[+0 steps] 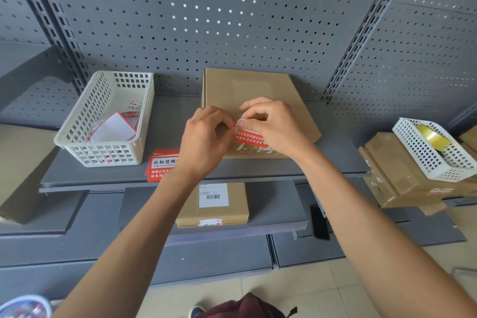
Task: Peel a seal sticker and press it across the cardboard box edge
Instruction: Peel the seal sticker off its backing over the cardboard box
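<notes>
A flat cardboard box [247,90] lies on the grey shelf [170,116], its back against the pegboard. Over its near half, both hands pinch a red seal sticker [249,137] with white print. My right hand [273,124] grips the sticker's upper edge between thumb and forefinger. My left hand [204,137] pinches at the sticker's left corner, where a white backing shows. Whether the sticker touches the box I cannot tell. A small stack of more red stickers [161,164] lies on the shelf by my left wrist, partly hidden by it.
A white plastic basket [85,152] holding peeled backings stands at the left of the shelf. At right, a second white basket [423,155] with a tape roll [432,137] rests on stacked cartons. A labelled carton [232,204] and a black phone [319,222] lie on lower shelves.
</notes>
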